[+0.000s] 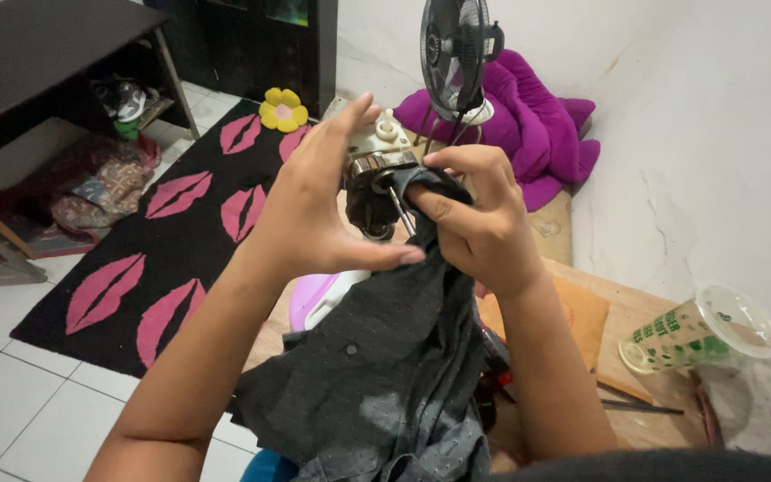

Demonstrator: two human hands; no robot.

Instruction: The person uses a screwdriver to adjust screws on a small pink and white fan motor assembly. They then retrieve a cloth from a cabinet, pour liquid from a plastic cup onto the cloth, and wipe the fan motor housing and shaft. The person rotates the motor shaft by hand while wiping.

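Grey dotted cloth (pixel 385 357) hangs crumpled, pinched by the right hand (pixel 479 223); left hand (pixel 314 210) open beside it.

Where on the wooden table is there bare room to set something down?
Bare wood shows between the orange mat and the tipped plastic cup. Around both hands, left hand and right hand, grey fabric and the sewing machine crowd it.

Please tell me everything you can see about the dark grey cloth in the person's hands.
The dark grey cloth looks like thin woven fabric with small pale dots and one dark button. It hangs in crumpled folds from the sewing machine down toward the viewer. Its upper end is bunched in the right hand at the machine's head. The left hand is open, its thumb lying across the cloth near the top.
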